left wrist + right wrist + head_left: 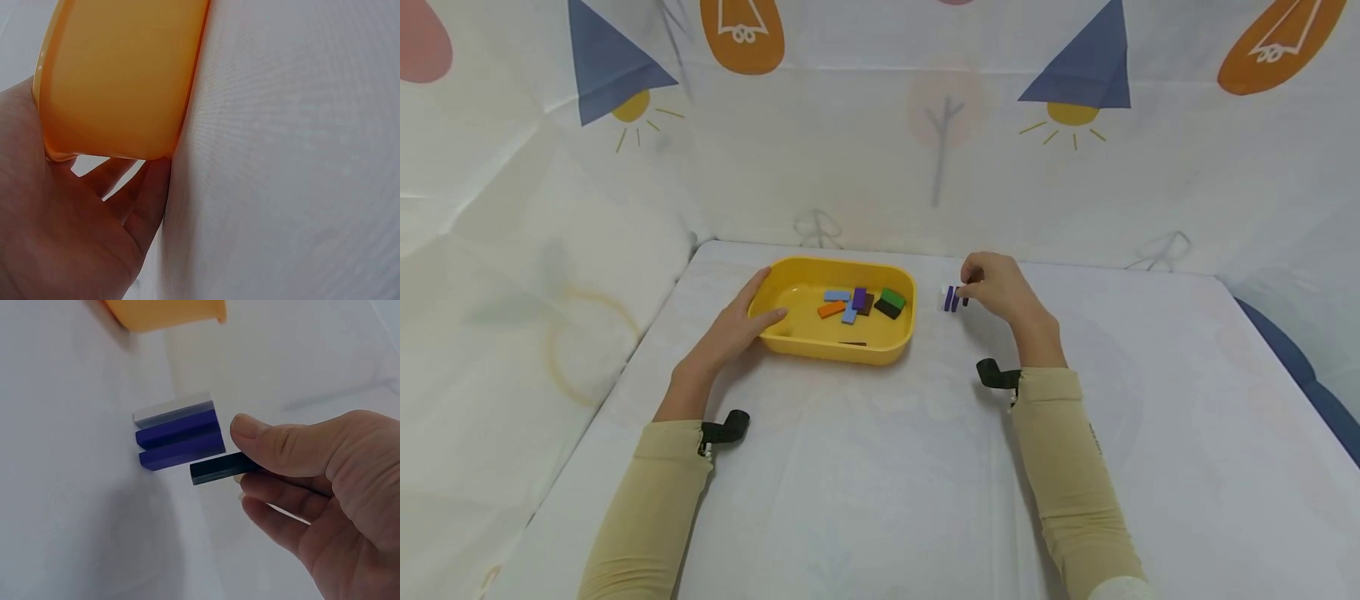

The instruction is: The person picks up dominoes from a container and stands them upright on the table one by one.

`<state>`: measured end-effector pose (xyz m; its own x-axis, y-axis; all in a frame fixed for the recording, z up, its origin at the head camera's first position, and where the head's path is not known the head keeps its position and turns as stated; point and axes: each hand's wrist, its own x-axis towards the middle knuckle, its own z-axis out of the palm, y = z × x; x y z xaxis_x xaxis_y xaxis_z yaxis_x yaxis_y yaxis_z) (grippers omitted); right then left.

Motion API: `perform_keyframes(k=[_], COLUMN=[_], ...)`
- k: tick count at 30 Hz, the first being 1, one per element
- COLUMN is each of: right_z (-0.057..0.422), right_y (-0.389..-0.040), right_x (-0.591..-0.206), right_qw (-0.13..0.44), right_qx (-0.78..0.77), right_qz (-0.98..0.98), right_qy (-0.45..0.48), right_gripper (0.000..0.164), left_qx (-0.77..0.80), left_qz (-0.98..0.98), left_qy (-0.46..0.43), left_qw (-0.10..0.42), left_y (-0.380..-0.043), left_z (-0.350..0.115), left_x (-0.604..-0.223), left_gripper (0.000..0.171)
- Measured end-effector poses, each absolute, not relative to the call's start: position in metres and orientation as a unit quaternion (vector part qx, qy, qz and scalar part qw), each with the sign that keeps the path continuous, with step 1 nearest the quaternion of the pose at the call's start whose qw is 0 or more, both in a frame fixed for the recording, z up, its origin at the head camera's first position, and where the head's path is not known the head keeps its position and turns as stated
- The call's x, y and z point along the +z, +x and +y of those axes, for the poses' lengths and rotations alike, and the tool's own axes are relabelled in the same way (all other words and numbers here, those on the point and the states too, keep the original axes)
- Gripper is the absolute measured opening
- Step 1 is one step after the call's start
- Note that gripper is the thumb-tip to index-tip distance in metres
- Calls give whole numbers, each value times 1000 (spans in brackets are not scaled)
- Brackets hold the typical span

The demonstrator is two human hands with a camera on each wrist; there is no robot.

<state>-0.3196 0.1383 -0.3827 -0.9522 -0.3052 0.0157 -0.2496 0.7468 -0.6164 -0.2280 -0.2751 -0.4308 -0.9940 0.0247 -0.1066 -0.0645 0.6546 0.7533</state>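
My left hand (pixel 733 323) grips the left end of a yellow plastic tray (pixel 831 352), thumb over the rim and fingers along the outer wall. Between thumb and fingers of my right hand (pixel 1003 287) is a black block (pixel 219 469), pinched just beside a short row. That row has two purple blocks (pixel 181 452) standing on edge, with a white block (pixel 172 411) at the tray side. Inside the tray lie light blue blocks (pixel 837 296), an orange block (pixel 831 309), a purple block (pixel 859 297), a brown block (pixel 868 305), a green block (pixel 892 297) and a black block (pixel 887 309).
A white cloth covers the table (pixel 865 467). Behind it hangs a patterned white curtain (pixel 865 167), close past the tray and the row. Something dark blue (pixel 1292 350) stands beyond the table's right edge.
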Motion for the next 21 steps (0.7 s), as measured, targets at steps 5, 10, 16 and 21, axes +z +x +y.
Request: perform_keyframes(k=[5, 10, 16, 21], right_z=[140, 140, 139, 137], right_y=[-324, -327, -327, -326], right_x=[-390, -394, -396, -397], right_qw=[40, 37, 40, 63], right_qx=[-328, -321, -320, -317], right_qz=[931, 932, 933, 935], right_qy=[-157, -164, -161, -144], right_gripper=[13, 12, 13, 13], left_qx=[416, 415, 412, 410], left_qz=[908, 908, 910, 910], left_qy=[-13, -15, -10, -8], left_qw=[55, 56, 54, 56], left_y=[-228, -229, -229, -228], left_z=[-275, -276, -275, -274], left_x=[-431, -431, -430, -429], left_gripper=[83, 82, 82, 83])
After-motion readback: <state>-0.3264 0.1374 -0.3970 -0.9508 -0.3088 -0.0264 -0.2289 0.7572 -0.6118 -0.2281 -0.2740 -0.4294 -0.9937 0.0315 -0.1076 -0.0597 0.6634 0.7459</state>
